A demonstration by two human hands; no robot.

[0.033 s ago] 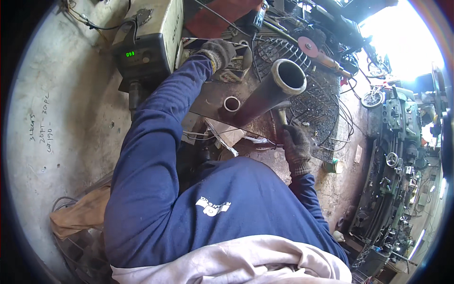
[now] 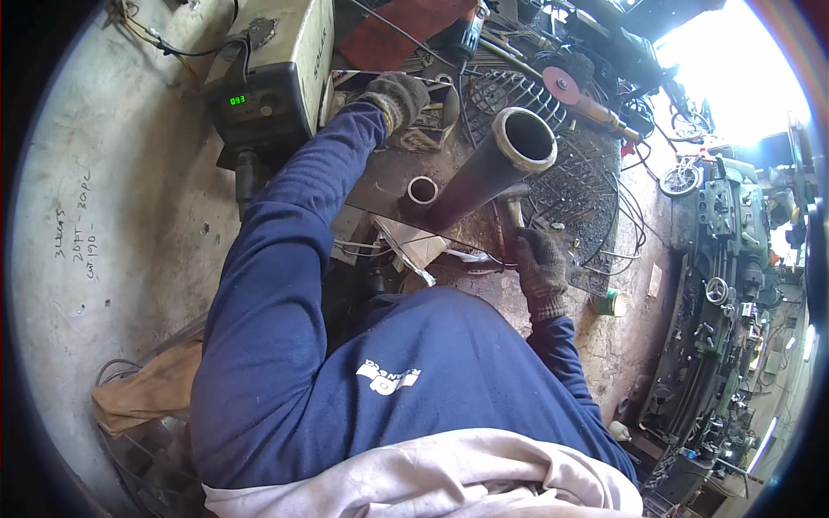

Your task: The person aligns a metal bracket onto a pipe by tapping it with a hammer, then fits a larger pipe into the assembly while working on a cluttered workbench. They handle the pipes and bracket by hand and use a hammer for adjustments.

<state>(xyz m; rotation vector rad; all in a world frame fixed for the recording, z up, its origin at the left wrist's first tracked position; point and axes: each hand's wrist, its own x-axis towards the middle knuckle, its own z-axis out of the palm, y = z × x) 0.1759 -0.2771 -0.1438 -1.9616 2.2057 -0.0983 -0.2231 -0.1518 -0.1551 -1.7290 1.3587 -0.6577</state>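
Note:
My left hand (image 2: 397, 97), in a grey knit glove, is closed over a small open box (image 2: 429, 138) beside the welding machine. Its fingertips are turned away, so whatever they hold is hidden. A hammer (image 2: 515, 207) is in my gloved right hand (image 2: 541, 266), which wraps round the handle, head pointing away from me. Between the hands a wide dark pipe (image 2: 484, 173) rises from the metal bench, leaning to the right, with its open end toward me. By its foot stands a short, narrow tube (image 2: 421, 191), its pale rim facing up.
The welding machine (image 2: 268, 95) with a lit display stands at the left. Behind the pipe lie a curved metal grille (image 2: 509, 89) and an angle grinder (image 2: 579, 91) with a pink disc. Cables (image 2: 635, 229) loop off the bench's right edge. A lathe (image 2: 734, 250) is farther right.

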